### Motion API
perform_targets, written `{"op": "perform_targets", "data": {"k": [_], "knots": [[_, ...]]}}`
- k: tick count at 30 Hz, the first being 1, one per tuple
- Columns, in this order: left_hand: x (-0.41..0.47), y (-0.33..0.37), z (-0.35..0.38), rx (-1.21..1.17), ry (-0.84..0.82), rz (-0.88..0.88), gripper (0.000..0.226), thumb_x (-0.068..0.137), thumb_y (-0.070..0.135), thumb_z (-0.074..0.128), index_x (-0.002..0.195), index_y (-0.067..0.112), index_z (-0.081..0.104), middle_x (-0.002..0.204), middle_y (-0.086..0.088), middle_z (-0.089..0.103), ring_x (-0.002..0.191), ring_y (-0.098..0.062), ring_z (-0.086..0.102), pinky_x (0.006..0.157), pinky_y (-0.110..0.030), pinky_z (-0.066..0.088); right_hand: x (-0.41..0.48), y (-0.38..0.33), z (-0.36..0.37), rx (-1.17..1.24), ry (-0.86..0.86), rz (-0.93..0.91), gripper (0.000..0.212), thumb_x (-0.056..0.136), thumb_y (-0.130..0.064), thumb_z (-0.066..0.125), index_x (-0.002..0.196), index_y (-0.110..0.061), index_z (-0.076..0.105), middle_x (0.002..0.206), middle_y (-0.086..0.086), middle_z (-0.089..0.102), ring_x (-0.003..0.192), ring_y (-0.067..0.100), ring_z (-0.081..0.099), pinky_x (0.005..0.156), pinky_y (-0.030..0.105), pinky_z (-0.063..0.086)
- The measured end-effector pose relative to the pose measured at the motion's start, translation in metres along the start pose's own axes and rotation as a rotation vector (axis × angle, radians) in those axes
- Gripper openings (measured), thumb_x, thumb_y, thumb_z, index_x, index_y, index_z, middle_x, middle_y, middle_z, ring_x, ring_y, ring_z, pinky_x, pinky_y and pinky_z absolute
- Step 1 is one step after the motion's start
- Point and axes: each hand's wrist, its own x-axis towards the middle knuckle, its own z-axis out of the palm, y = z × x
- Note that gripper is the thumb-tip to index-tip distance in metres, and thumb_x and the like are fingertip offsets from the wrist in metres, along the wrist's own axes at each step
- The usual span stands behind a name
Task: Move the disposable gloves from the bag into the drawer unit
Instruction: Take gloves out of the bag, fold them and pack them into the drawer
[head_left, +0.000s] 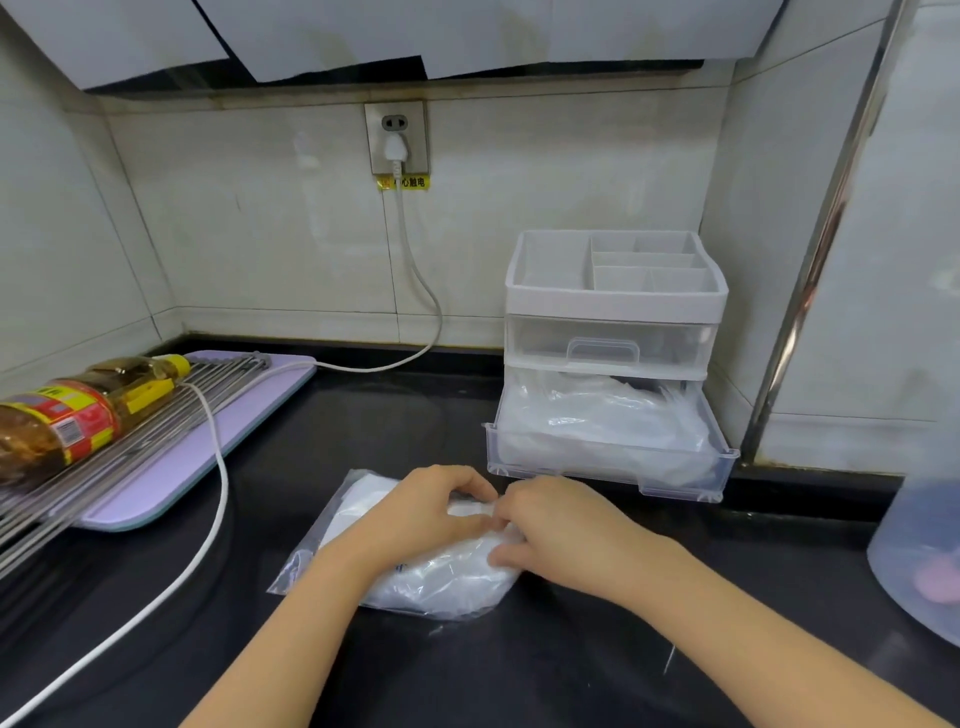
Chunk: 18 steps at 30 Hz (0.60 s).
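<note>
Bag (324, 545) of disposable gloves (447, 579): flat at the countertop's (363, 431) front middle, before the drawer unit (615, 306) in the rear right corner, bottom drawer (608, 462) pulled out. Left hand (431, 512) and right hand (563, 530) both pinch the bag's far edge, fingers curled. Yellow label (404, 182) under the socket (396, 136): "心触电" readable.

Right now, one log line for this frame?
left hand: grips bag | right hand: grips bag | bottom drawer: open, gloves inside | upper drawer: closed

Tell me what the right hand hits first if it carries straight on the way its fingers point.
Most likely the left hand: the right hand points leftward across the bag of gloves, and their fingertips look nearly touching. Depth is unclear.
</note>
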Motion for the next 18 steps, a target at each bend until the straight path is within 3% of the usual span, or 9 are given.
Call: {"op": "perform_targets", "data": {"k": [3, 5, 8, 10, 14, 18], "knots": [[0.0, -0.003, 0.003, -0.012, 0.021, 0.034, 0.02, 0.081, 0.026, 0.071, 0.101, 0.029, 0.067, 0.099, 0.021, 0.068, 0.096, 0.009, 0.06, 0.087, -0.013, 0.046, 0.008, -0.004, 0.011, 0.045, 0.0, -0.01, 0.021, 0.089, -0.029, 0.054, 0.087, -0.011, 0.065, 0.091, 0.007, 0.063, 0.082, 0.023, 0.056, 0.069, 0.033, 0.042], [0.001, -0.003, 0.001, -0.005, 0.038, 0.053, 0.019, 0.081, 0.016, 0.068, 0.097, 0.027, 0.07, 0.098, 0.02, 0.068, 0.095, 0.009, 0.06, 0.087, -0.011, 0.045, 0.009, -0.004, 0.014, 0.092, 0.035, -0.002, 0.023, 0.093, -0.027, 0.05, 0.082, -0.012, 0.064, 0.086, 0.007, 0.063, 0.081, 0.023, 0.057, 0.07, 0.034, 0.043], [0.001, -0.006, -0.003, 0.015, 0.035, 0.08, 0.03, 0.08, 0.002, 0.062, 0.077, 0.032, 0.07, 0.104, 0.017, 0.069, 0.096, 0.015, 0.055, 0.086, 0.003, 0.031, 0.007, 0.0, 0.011, 0.142, 0.086, -0.005, 0.027, 0.096, -0.024, 0.045, 0.087, -0.013, 0.067, 0.083, 0.005, 0.063, 0.078, 0.02, 0.056, 0.073, 0.035, 0.044], [0.001, -0.006, -0.004, 0.038, 0.013, 0.098, 0.029, 0.081, 0.001, 0.06, 0.076, 0.027, 0.074, 0.113, 0.015, 0.067, 0.1, 0.018, 0.051, 0.092, 0.006, 0.021, 0.005, 0.002, 0.007, 0.17, 0.112, -0.011, 0.023, 0.094, -0.021, 0.049, 0.086, -0.016, 0.07, 0.08, 0.001, 0.064, 0.076, 0.017, 0.055, 0.074, 0.034, 0.045], [0.003, -0.008, -0.003, 0.044, 0.002, 0.107, 0.023, 0.088, 0.008, 0.055, 0.091, 0.019, 0.076, 0.123, 0.02, 0.058, 0.128, -0.001, 0.04, 0.117, -0.02, 0.003, 0.006, 0.006, 0.001, 0.218, 0.172, 0.002, 0.021, 0.093, -0.027, 0.053, 0.097, -0.026, 0.074, 0.093, -0.004, 0.072, 0.088, 0.013, 0.061, 0.082, 0.033, 0.047], [0.001, -0.006, -0.003, -0.017, -0.063, 0.119, 0.023, 0.092, 0.016, 0.055, 0.082, 0.023, 0.075, 0.119, 0.034, 0.051, 0.13, 0.004, 0.033, 0.115, -0.026, -0.013, 0.005, 0.009, -0.006, 0.21, 0.208, 0.024, 0.023, 0.096, -0.029, 0.05, 0.103, -0.026, 0.072, 0.099, -0.003, 0.071, 0.092, 0.014, 0.061, 0.084, 0.031, 0.047]]}}
